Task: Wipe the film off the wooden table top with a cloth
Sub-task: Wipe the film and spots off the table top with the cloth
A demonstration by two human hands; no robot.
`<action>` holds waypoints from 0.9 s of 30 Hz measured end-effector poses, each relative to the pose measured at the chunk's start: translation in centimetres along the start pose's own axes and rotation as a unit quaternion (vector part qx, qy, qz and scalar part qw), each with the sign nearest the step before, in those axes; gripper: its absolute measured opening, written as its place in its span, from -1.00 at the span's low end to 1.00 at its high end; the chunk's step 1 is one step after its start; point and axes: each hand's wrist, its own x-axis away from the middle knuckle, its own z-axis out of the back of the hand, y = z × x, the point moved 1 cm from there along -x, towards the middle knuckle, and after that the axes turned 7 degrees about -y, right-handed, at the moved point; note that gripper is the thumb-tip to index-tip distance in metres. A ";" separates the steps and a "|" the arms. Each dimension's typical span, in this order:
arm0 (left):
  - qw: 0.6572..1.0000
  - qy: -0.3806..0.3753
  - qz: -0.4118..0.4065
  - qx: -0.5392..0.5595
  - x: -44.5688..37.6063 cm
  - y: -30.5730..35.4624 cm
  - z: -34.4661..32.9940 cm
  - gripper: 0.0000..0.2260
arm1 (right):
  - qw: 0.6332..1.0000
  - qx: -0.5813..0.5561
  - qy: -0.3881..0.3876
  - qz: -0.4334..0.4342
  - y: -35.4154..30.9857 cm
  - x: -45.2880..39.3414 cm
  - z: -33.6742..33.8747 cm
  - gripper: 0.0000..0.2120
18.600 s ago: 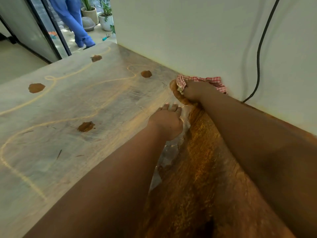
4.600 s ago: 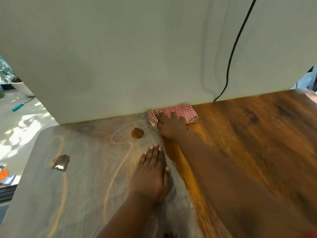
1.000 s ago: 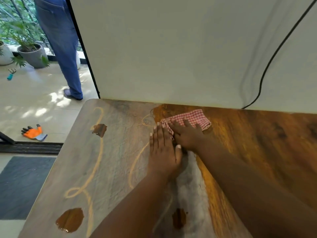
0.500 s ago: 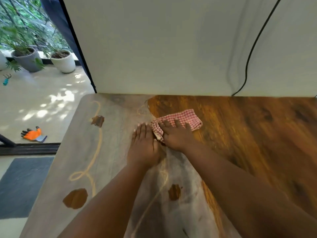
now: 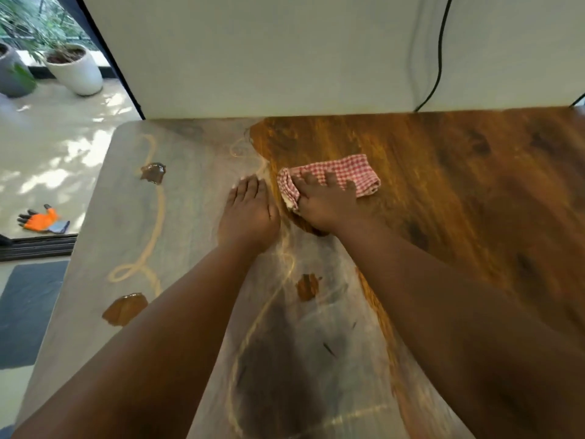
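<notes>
A red-and-white checked cloth (image 5: 346,171) lies folded on the wooden table top (image 5: 459,185), at the border between shiny brown wood and the dull grey film (image 5: 177,236). My right hand (image 5: 326,205) presses flat on the cloth with spread fingers. My left hand (image 5: 248,213) rests flat on the film just left of the cloth, fingers straight. The film covers the table's left half, with pale curved streaks and several brown patches (image 5: 125,308) where wood shows through.
A white wall (image 5: 269,52) runs along the table's far edge, with a black cable (image 5: 438,58) hanging down it. Left of the table are a tiled floor, an orange glove (image 5: 41,220), a dark mat (image 5: 25,312) and potted plants (image 5: 71,68).
Both hands and the cloth have moved back from the wall toward me. The bare strip beside the film's edge near the cloth looks slightly wider.
</notes>
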 end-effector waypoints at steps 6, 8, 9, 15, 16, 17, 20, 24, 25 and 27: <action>1.000 0.004 -0.006 0.012 0.2 0.0 0.3 -0.52 | 0.995 0.051 0.016 0.085 2.5 7.1 -3.2 -0.46; 1.000 0.000 -0.007 0.009 0.2 0.0 0.2 -0.52 | 0.998 0.042 0.008 0.052 4.8 8.1 -3.1 -0.51; 1.000 0.000 -0.008 0.009 0.2 0.1 0.1 -0.52 | 0.999 0.031 0.001 0.025 5.4 7.9 -2.7 -0.53; 1.000 -0.005 -0.011 0.004 0.2 0.0 0.0 -0.50 | 0.999 -0.012 0.023 -0.025 0.2 7.5 -3.6 -0.49; 1.000 -0.005 -0.012 0.003 0.2 0.0 0.0 -0.50 | 1.000 -0.007 0.030 -0.001 -0.8 8.6 -4.4 -0.49; 1.000 -0.005 -0.013 0.002 0.2 0.0 0.0 -0.51 | 0.999 0.001 0.031 0.024 -1.3 9.8 -5.1 -0.49; 1.000 -0.010 -0.014 -0.001 0.3 0.0 0.0 -0.51 | 0.998 0.010 0.005 0.068 -0.1 13.8 -6.5 -0.48; 1.000 -0.010 -0.016 -0.007 0.2 0.1 0.0 -0.50 | 0.999 0.022 0.000 0.028 2.9 15.6 -6.5 -0.49; 1.000 -0.008 -0.017 -0.008 0.1 0.1 0.0 -0.50 | 1.000 0.015 -0.001 0.012 2.8 14.9 -6.1 -0.50; 1.000 -0.013 -0.020 -0.009 0.1 0.0 -0.1 -0.50 | 1.000 -0.014 -0.001 -0.028 1.3 13.2 -5.5 -0.51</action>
